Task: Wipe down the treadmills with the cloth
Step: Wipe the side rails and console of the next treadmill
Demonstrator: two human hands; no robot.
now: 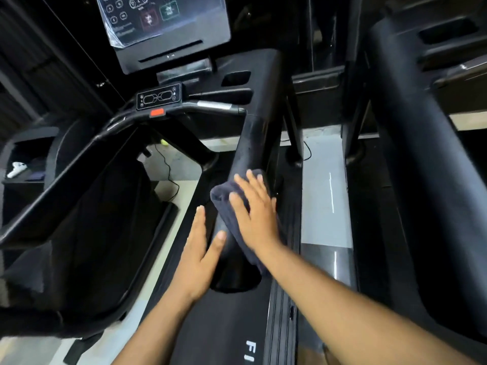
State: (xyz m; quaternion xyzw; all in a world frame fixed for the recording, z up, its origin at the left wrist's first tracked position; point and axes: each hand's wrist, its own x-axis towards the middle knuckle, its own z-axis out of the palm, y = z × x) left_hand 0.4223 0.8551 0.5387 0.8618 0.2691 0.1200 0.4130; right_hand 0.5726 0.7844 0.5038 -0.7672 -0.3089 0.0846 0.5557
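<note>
Head view: The right hand (254, 209) lies flat, fingers straight and slightly spread, pressing a dark grey cloth (232, 206) onto the black side rail (253, 143) of the near treadmill (224, 325). The cloth drapes over the top of the rail, near its lower end. The left hand (199, 259) rests against the left side of the same rail, just below the cloth, fingers straight, thumb lying up the rail; it holds nothing. At upper left, the console screen (163, 19) carries a loose plastic film. Below it sit a small control panel (159, 96) and a red tab (157, 112) on the crossbar. A second treadmill (411, 159) stands to the right, well apart across a strip of pale floor (324, 185). A white object (16, 169), too small to identify, lies on a shelf at far left.
</note>
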